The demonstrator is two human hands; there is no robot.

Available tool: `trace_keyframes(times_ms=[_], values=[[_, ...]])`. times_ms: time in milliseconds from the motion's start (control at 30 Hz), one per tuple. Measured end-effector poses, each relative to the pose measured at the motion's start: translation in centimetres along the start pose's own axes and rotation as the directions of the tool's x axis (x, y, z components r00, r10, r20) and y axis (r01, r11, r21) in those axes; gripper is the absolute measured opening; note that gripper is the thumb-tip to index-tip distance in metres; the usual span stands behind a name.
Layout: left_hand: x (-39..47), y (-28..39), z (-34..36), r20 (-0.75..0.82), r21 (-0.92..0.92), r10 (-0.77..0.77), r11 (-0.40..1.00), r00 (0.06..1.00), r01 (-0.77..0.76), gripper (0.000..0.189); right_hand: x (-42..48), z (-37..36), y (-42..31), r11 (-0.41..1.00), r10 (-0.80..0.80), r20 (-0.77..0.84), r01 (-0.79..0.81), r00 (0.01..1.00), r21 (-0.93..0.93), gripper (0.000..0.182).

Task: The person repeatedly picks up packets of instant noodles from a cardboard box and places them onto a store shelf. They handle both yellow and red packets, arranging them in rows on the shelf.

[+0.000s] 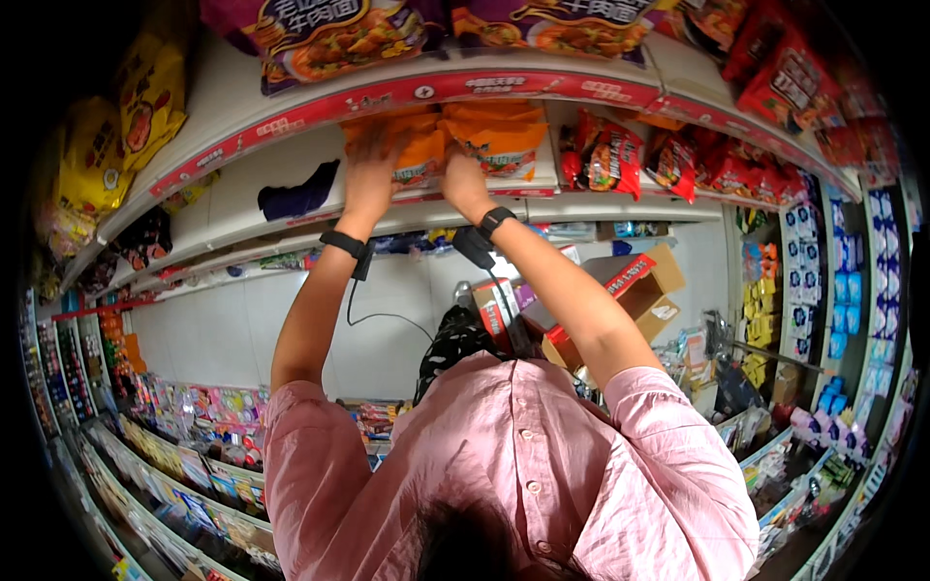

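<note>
My left hand (370, 174) reaches onto a middle shelf and lies, slightly blurred, over an orange instant noodle packet (420, 156). Beside it, my right hand (463, 178) is at the left side of another orange noodle packet (514, 145), between the two rows. Several such packets stand behind one another there. The fingers of both hands are partly hidden among the packets, so their grip is unclear. A black strap with a cabled device is on each wrist. On the same shelf, left of my left hand, lies a dark purple packet (298, 192).
Above is a shelf edge (450, 86) with purple noodle bags (349, 36) over it. Red noodle packets (614, 156) stand to the right. An opened cardboard box (657, 290) is on the floor by my right arm. Yellow bags (91, 156) hang over the shelf at far left.
</note>
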State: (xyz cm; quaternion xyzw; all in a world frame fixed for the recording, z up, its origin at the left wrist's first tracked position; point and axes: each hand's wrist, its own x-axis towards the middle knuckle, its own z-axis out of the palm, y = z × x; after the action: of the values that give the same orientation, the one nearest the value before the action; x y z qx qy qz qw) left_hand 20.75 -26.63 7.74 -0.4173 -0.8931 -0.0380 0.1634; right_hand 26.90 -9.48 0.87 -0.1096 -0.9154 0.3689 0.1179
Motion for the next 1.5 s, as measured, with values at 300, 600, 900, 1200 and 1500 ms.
trace_keyframes(times_ms=[300,600,900,1200,1500], values=[[0.1,0.9,1.4,-0.003,0.071,-0.101,0.992,0.995,0.101,0.114,-6.6,-7.9,-2.4,0.959,0.057,0.108,-0.085,0.992,0.271,0.018],[4.8,8.9,-0.6,-0.117,-0.145,-0.02,0.989,0.993,0.002,0.085,-14.6,-21.7,-0.8,0.563,0.185,0.108,-0.196,0.977,0.803,0.013],[21.5,28.3,2.4,0.17,-0.754,0.174,0.657,0.97,0.014,0.05,-29.5,-29.1,4.1,0.451,0.494,-0.189,-0.065,0.848,0.89,0.014],[33.9,33.9,15.9,-0.026,-0.57,0.366,0.759,0.93,-0.314,0.056,-45.0,-30.5,2.1,0.419,0.794,-0.28,-0.153,0.539,0.895,0.012],[36.5,32.7,12.8,-0.144,-0.655,0.374,0.658,0.916,-0.372,0.059,-47.8,-32.5,6.7,0.442,0.827,-0.415,0.016,0.38,0.897,0.014]])
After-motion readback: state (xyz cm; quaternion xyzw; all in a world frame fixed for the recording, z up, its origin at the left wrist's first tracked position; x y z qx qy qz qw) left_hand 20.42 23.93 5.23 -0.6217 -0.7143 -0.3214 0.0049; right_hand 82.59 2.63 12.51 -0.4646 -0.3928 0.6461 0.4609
